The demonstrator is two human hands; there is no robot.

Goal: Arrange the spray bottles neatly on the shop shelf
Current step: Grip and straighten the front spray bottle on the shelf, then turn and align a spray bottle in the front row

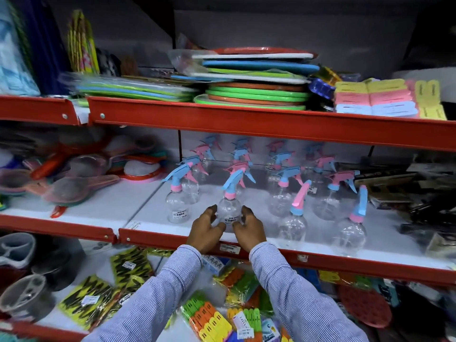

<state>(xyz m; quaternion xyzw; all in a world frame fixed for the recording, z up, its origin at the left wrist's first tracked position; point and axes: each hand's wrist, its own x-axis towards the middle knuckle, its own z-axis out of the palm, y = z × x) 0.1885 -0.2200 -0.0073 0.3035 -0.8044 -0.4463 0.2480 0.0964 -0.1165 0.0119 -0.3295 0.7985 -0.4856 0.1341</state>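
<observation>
Head view shows both hands cupped around a clear spray bottle (229, 208) at the front edge of the white shelf (148, 213): left hand (206, 229) at its 8 o'clock, right hand (248, 228) at its 4 o'clock, fingers touching its sides. More spray bottles (296, 193) stand in rows from 9 to 3 o'clock around it.

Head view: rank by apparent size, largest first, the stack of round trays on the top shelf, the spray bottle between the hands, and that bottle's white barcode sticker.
1. Stack of round trays, by far the widest.
2. Spray bottle, cupped by the left hand and right hand; it sits nearer the camera yet looks smaller.
3. Barcode sticker, smallest.
</observation>
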